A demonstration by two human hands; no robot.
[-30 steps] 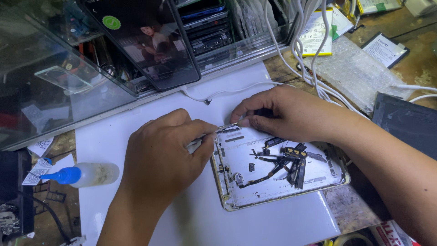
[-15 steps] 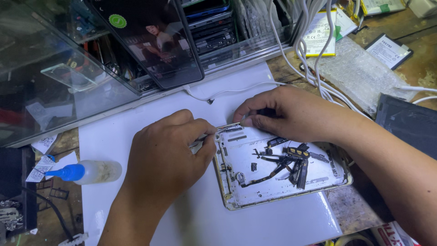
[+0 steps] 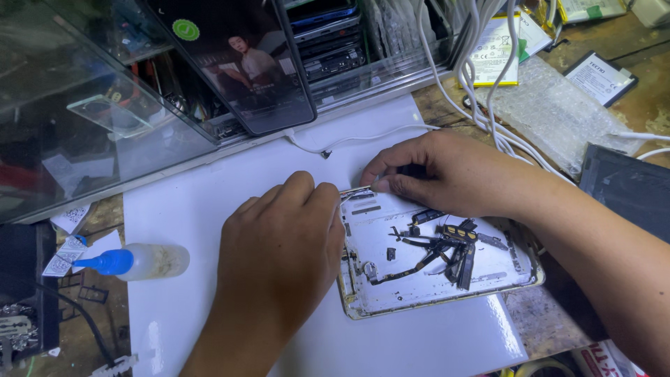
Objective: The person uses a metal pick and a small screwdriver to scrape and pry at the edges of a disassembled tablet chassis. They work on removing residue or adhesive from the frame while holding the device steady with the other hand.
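Observation:
An opened phone back shell [image 3: 447, 279], silver with black flex cables and small parts inside, lies on a white mat [image 3: 209, 202]. My left hand [image 3: 279, 251] rests on the shell's left end and grips thin metal tweezers [image 3: 349, 193] whose tips reach the shell's upper left corner. My right hand [image 3: 447, 171] lies across the shell's top edge, its fingers closed on a small dark tool at that same corner, close to the tweezer tips.
A phone with a lit screen [image 3: 244, 63] leans on a glass case [image 3: 105, 119] at the back. A clear bottle with a blue nozzle [image 3: 136, 262] lies left. White cables [image 3: 481, 70], bubble wrap [image 3: 551, 112] and a dark slab [image 3: 628, 188] sit right.
Both hands stay at the shell's upper left corner, with only slight shifts of the fingers and the camera view.

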